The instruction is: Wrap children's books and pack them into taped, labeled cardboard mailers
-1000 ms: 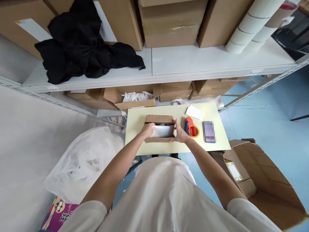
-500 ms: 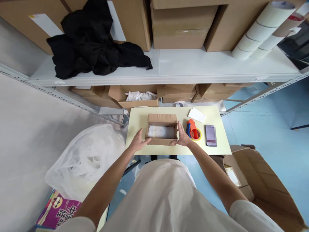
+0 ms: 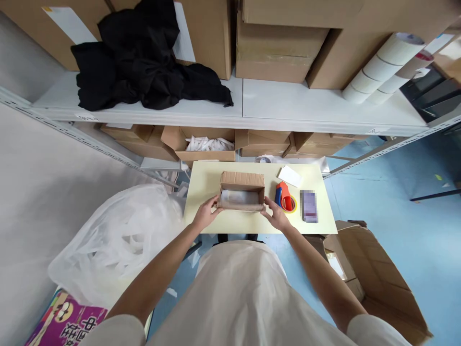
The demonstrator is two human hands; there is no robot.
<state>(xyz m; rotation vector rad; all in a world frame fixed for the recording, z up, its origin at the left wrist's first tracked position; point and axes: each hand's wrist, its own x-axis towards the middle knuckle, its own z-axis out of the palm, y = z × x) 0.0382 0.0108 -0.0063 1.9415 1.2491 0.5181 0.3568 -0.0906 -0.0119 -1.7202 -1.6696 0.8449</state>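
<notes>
A small cardboard box (image 3: 242, 179) stands on the pale yellow table, its top gaping and its back flap raised. Inside lies a whitish, translucent wrapped item (image 3: 239, 197); what it contains cannot be made out. My left hand (image 3: 206, 213) grips the box's left front corner, thumb in front and fingers along the side. On the opposite side, my right hand (image 3: 276, 215) holds the right front corner between thumb and fingers. Just right of that hand sits a red and blue tape dispenser (image 3: 284, 196) with a yellow-edged roll.
On the table (image 3: 201, 180) are also a white flat pack (image 3: 289, 176) and a purple, blurred rectangular item (image 3: 309, 206). Shelving (image 3: 201, 117) with cartons stands behind. A translucent plastic bag (image 3: 118, 245) bulges at left; a large opened carton (image 3: 382, 274) lies at right.
Both hands have closed in on the box's front corners. The box looks tilted, with less of its front wall showing. The whole view has shifted slightly.
</notes>
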